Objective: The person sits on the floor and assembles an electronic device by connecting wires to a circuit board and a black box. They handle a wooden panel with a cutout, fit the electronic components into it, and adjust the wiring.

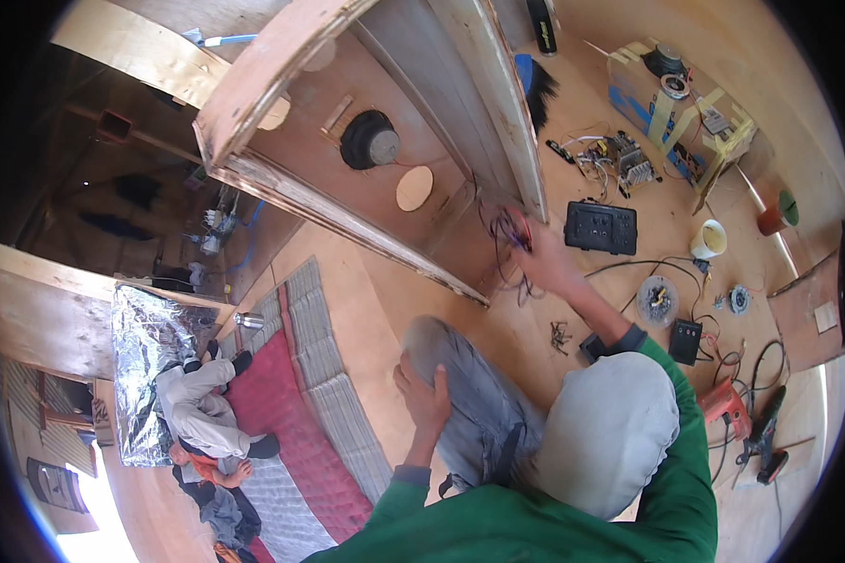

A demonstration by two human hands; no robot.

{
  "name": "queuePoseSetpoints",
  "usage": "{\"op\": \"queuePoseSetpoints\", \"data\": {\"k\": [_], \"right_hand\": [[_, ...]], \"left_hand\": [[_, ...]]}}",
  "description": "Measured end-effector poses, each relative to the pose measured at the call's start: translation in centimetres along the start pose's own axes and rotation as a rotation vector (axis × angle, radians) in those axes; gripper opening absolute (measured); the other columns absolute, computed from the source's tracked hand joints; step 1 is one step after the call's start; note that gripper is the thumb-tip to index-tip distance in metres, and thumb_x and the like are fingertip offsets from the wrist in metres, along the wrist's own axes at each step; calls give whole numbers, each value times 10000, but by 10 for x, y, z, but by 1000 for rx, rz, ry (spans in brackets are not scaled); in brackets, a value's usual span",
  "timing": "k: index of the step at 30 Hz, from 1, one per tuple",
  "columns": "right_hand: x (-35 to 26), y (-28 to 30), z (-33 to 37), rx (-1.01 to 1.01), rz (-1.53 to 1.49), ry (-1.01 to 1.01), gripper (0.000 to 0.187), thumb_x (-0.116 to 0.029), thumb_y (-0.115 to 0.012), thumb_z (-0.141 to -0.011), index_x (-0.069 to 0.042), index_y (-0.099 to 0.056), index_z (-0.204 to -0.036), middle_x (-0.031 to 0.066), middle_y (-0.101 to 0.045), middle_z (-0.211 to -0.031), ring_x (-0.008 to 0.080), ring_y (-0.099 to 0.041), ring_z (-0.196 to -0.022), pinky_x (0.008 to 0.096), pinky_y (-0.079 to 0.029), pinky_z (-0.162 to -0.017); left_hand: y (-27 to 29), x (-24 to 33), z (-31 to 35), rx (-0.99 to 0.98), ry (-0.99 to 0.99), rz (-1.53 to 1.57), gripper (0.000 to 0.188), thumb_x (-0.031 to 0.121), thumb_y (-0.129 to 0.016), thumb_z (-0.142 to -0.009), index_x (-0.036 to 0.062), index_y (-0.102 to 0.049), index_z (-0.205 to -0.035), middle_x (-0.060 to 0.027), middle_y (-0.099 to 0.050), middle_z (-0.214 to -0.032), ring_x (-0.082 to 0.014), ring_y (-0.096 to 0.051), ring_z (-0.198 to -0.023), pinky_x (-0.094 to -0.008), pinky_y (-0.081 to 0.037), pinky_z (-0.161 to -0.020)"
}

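My right hand (546,266) is closed round a loose tangle of thin dark wires (503,231), with a bit of red showing at the fingers. It is beside the lower right corner of a large open wooden cabinet (366,230). Inside the cabinet a black round speaker (370,141) sits in the panel, next to a round cut-out. Where the wires end is hidden. My left hand (424,392) has its fingers apart and holds nothing; it is against my bent left knee.
Right of me lie a black case (601,228), a circuit board (634,161), a bowl of small parts (658,299), a cup (709,239), a red power tool (725,409) and cables. A taped cardboard box (667,113) stands farther back. At left, another person (202,403) lies by a striped mat (296,413).
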State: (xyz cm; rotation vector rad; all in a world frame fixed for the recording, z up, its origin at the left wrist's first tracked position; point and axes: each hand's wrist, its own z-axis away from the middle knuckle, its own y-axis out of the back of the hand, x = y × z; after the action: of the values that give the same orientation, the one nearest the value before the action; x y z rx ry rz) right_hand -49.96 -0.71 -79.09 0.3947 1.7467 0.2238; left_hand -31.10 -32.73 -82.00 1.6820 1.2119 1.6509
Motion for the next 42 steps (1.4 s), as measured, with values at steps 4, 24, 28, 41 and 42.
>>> {"op": "queuePoseSetpoints", "data": {"k": [4, 24, 28, 41, 42], "right_hand": [[-73, 21, -32, -33, -185, 97, 327, -118, -704, -927, 35, -653, -1212, 266, -702, -940, 460, -660, -884, 512, -533, -821], [-10, -102, -107, -232, 121, 87, 318, -114, -702, -952, -44, -740, -1260, 279, -770, -1107, 451, -754, -1086, 561, -593, -963], [59, -162, -93, -328, 404, 285, 493, -98, -642, -1013, -68, -638, -1506, 207, -762, -1240, 379, -689, -1271, 483, -559, -1112], [36, -45, 26, 31, 138, 294, 546, -18, -736, -910, -61, -636, -1446, 211, -667, -1419, 388, -633, -1338, 504, -529, -1119], [42, -26, 61, 177, 33, 290, 474, -13, -710, -953, -66, -651, -1421, 195, -690, -1365, 338, -665, -1281, 482, -547, -1083]], "left_hand": [[-2, 1, -2, 5, 12, -9, 834, 365, -715, -1029, 9, -333, -1680, -361, -402, -1548, -569, -449, -1411, -625, -412, -1178], [-5, -12, -9, 17, 28, 39, 835, 385, -735, -1016, 7, -377, -1669, -334, -419, -1593, -531, -442, -1476, -594, -399, -1215], [-7, -16, -13, 12, -37, 77, 813, 434, -698, -1042, 18, -389, -1669, -327, -440, -1576, -548, -452, -1461, -619, -406, -1195], [-5, -17, -18, -23, -35, 44, 785, 474, -669, -1101, 20, -389, -1677, -310, -425, -1581, -531, -450, -1473, -600, -407, -1208], [-5, -21, -18, -41, 39, 91, 779, 465, -679, -1103, 19, -396, -1675, -305, -419, -1588, -514, -441, -1492, -588, -403, -1217]]}}
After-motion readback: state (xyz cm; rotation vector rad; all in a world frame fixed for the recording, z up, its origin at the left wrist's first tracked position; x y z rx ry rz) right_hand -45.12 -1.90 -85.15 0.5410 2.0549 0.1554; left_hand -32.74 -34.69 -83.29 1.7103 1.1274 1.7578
